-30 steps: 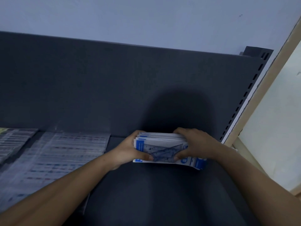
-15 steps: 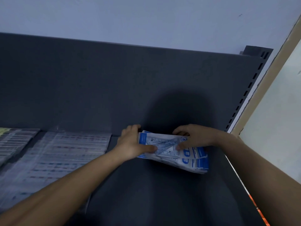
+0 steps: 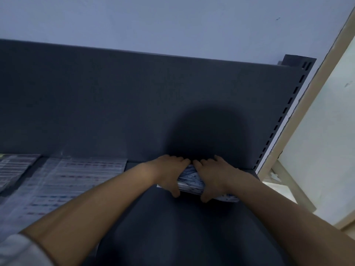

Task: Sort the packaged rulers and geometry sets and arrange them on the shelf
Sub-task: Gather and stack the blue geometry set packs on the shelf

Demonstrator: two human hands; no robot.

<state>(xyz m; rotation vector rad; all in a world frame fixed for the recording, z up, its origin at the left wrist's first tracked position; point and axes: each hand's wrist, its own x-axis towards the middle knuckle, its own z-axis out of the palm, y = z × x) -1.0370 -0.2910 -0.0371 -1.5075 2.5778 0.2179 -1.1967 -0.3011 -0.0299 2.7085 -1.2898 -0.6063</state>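
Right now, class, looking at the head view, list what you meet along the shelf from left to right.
Clear-wrapped ruler pack cut off by the left edge → wide clear plastic pack of rulers → left hand → blue-and-white stack of packaged geometry sets, gripped between both hands → right hand → dark slotted shelf upright → beige frame.
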